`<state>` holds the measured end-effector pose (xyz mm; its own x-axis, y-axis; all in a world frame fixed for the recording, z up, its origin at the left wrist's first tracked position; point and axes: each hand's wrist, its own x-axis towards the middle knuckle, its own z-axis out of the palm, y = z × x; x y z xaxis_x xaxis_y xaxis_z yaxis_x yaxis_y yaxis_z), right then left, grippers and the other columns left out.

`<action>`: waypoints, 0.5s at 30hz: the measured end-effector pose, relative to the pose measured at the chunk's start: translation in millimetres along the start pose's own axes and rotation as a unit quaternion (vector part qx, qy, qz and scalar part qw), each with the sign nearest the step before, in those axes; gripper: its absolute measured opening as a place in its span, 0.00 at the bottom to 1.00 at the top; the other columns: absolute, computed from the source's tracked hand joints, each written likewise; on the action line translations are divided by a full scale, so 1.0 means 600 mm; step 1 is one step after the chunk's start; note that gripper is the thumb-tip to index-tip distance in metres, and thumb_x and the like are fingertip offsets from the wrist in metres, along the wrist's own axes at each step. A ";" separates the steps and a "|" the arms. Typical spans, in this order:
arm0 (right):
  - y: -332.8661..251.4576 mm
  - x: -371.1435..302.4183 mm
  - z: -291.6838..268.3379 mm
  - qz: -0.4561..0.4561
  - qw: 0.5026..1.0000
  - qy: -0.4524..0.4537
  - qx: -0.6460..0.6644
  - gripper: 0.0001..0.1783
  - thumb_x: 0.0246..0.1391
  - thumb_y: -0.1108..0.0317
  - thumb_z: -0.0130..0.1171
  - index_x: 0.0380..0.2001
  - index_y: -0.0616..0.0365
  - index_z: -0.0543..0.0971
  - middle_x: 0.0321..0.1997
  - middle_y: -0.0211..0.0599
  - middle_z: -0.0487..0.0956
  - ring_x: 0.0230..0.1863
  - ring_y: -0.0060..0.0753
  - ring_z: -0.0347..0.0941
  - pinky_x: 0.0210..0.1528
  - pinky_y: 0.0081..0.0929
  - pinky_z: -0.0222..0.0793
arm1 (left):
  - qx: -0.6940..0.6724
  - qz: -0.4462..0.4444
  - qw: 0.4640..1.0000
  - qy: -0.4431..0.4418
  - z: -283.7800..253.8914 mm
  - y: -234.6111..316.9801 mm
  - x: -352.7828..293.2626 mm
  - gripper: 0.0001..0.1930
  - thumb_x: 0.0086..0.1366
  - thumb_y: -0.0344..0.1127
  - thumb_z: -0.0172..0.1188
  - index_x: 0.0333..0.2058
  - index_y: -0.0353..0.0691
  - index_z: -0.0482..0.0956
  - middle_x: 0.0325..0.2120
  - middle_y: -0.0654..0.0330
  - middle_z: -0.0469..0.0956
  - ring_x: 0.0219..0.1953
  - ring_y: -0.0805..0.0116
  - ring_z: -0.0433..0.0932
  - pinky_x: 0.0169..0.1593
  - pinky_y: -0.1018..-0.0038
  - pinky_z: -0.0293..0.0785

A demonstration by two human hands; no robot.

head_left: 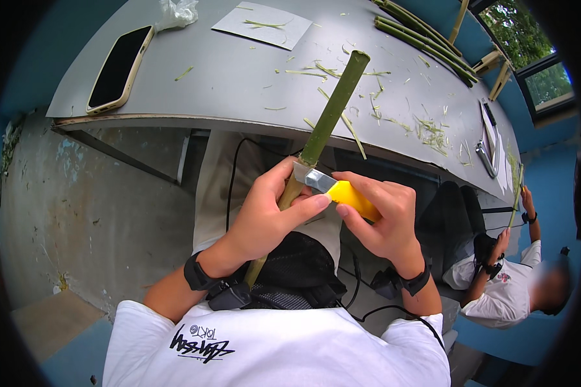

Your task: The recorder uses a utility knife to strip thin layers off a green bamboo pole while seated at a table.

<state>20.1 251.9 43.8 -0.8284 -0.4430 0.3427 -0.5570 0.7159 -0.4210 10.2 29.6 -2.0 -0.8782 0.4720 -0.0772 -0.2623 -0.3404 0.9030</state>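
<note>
A bamboo stick (336,109) slants from my lap up over the table's near edge. Its upper part is green; below the blade it is pale and stripped. My left hand (271,203) is wrapped round the pale part, with its thumb near the blade. In my right hand (384,213) is a yellow utility knife (354,198), gripped between thumb and fingers. Its metal blade lies across the stick where green meets pale. The stick's lower end passes behind my left wrist toward my lap.
Green shavings (432,134) are scattered over the grey table (193,90). A phone (119,69), a paper sheet (262,24) and crumpled plastic (177,13) lie at the far left. Several bamboo stalks (426,48) rest at the far right. A co-worker (503,284) handles a green strip at right.
</note>
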 end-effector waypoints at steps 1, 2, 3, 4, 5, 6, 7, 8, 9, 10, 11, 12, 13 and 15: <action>0.000 0.000 0.000 -0.001 1.000 0.002 0.000 0.22 0.50 0.63 0.72 0.49 0.53 0.85 0.32 0.34 0.87 0.22 0.33 0.79 0.27 0.26 0.70 | 0.012 0.004 1.000 0.008 0.001 -0.004 0.001 0.16 0.67 0.36 0.68 0.48 0.39 0.74 0.30 0.71 0.69 0.30 0.85 0.64 0.34 0.82 0.63; 0.000 -0.001 0.000 0.000 1.000 -0.001 -0.001 0.21 0.50 0.63 0.72 0.49 0.53 0.85 0.32 0.35 0.87 0.22 0.34 0.79 0.27 0.26 0.70 | 0.025 0.008 1.000 0.017 0.001 -0.009 0.002 0.16 0.67 0.36 0.69 0.48 0.39 0.75 0.30 0.72 0.69 0.31 0.85 0.63 0.35 0.82 0.62; 0.000 -0.003 0.000 0.001 1.000 -0.003 -0.003 0.21 0.49 0.63 0.72 0.48 0.53 0.85 0.32 0.35 0.87 0.22 0.34 0.79 0.27 0.27 0.70 | 0.031 0.018 0.999 0.018 0.000 -0.017 0.004 0.18 0.67 0.36 0.70 0.49 0.39 0.74 0.31 0.72 0.70 0.31 0.86 0.64 0.34 0.83 0.63; 0.001 -0.004 0.000 0.002 1.000 -0.004 -0.004 0.21 0.49 0.64 0.72 0.48 0.54 0.85 0.32 0.35 0.87 0.22 0.34 0.79 0.27 0.27 0.71 | 0.036 0.027 0.999 0.019 -0.002 -0.026 0.007 0.20 0.67 0.35 0.71 0.51 0.39 0.73 0.33 0.71 0.71 0.31 0.87 0.65 0.34 0.85 0.63; 0.001 -0.005 0.002 0.000 1.000 0.003 0.004 0.20 0.50 0.64 0.72 0.47 0.54 0.85 0.33 0.35 0.87 0.22 0.35 0.80 0.27 0.27 0.71 | 0.042 0.037 0.998 0.021 -0.002 -0.031 0.008 0.22 0.66 0.35 0.72 0.53 0.39 0.71 0.34 0.71 0.72 0.31 0.88 0.65 0.34 0.86 0.63; 0.003 -0.007 0.004 0.000 1.000 0.011 0.012 0.20 0.50 0.64 0.72 0.47 0.54 0.85 0.33 0.36 0.87 0.23 0.35 0.80 0.27 0.27 0.71 | 0.073 0.047 0.996 0.023 0.001 -0.027 0.007 0.21 0.65 0.36 0.73 0.51 0.39 0.72 0.32 0.72 0.70 0.30 0.87 0.64 0.33 0.84 0.62; 0.003 -0.009 0.006 0.000 1.000 0.019 0.021 0.19 0.50 0.64 0.71 0.47 0.54 0.85 0.33 0.36 0.87 0.23 0.35 0.80 0.27 0.28 0.71 | 0.103 0.056 0.993 0.026 0.006 -0.020 0.005 0.21 0.64 0.37 0.74 0.49 0.39 0.73 0.29 0.73 0.69 0.29 0.85 0.63 0.33 0.83 0.62; 0.003 -0.010 0.006 0.002 1.000 0.018 0.018 0.20 0.50 0.64 0.71 0.47 0.54 0.85 0.33 0.36 0.87 0.23 0.36 0.80 0.27 0.28 0.71 | 0.133 0.066 0.988 0.028 0.009 -0.016 0.005 0.20 0.63 0.38 0.75 0.47 0.38 0.75 0.27 0.73 0.67 0.28 0.84 0.62 0.32 0.81 0.61; 0.000 -0.011 0.006 0.003 1.000 0.016 0.016 0.20 0.51 0.64 0.70 0.48 0.55 0.84 0.34 0.37 0.87 0.23 0.36 0.80 0.27 0.28 0.72 | 0.126 0.062 0.990 0.032 0.010 -0.018 0.006 0.21 0.63 0.37 0.76 0.47 0.38 0.75 0.27 0.73 0.67 0.28 0.84 0.61 0.32 0.81 0.61; -0.002 -0.011 0.005 0.005 1.000 0.015 0.013 0.20 0.51 0.65 0.70 0.48 0.55 0.84 0.34 0.37 0.87 0.23 0.37 0.80 0.27 0.29 0.72 | 0.119 0.058 0.991 0.036 0.010 -0.022 0.007 0.21 0.62 0.37 0.76 0.47 0.38 0.75 0.26 0.73 0.67 0.28 0.84 0.61 0.32 0.81 0.61; -0.004 -0.010 0.001 0.006 1.000 0.000 0.014 0.21 0.51 0.64 0.69 0.49 0.55 0.84 0.34 0.37 0.87 0.23 0.37 0.80 0.27 0.29 0.72 | 0.112 0.054 0.991 0.040 0.009 -0.025 0.008 0.22 0.61 0.37 0.77 0.48 0.38 0.75 0.26 0.73 0.67 0.27 0.84 0.61 0.31 0.81 0.61; -0.007 -0.008 -0.004 0.006 1.000 -0.015 0.014 0.21 0.52 0.64 0.69 0.51 0.55 0.83 0.35 0.38 0.87 0.23 0.37 0.80 0.27 0.29 0.72 | 0.110 0.056 0.991 0.042 0.009 -0.027 0.008 0.22 0.61 0.36 0.77 0.48 0.38 0.75 0.26 0.73 0.67 0.28 0.84 0.61 0.31 0.81 0.61; -0.009 -0.007 -0.009 0.006 0.999 -0.031 0.015 0.22 0.52 0.64 0.68 0.52 0.55 0.83 0.35 0.38 0.87 0.23 0.38 0.80 0.27 0.30 0.72 | 0.109 0.058 0.991 0.044 0.008 -0.028 0.008 0.22 0.61 0.36 0.77 0.48 0.38 0.75 0.26 0.73 0.67 0.28 0.84 0.61 0.31 0.81 0.61; -0.011 -0.006 -0.015 0.008 0.999 -0.047 0.009 0.23 0.53 0.65 0.67 0.53 0.56 0.81 0.35 0.38 0.86 0.24 0.38 0.80 0.28 0.30 0.72 | 0.106 0.060 0.991 0.048 0.009 -0.028 0.007 0.22 0.61 0.36 0.77 0.48 0.38 0.75 0.27 0.73 0.67 0.28 0.85 0.61 0.31 0.82 0.61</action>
<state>27.4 253.7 52.9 -0.8388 -0.4811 0.2548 -0.5435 0.7138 -0.4417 12.7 41.6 -15.2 -0.9345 0.3560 0.0064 -0.0719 -0.2062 0.9759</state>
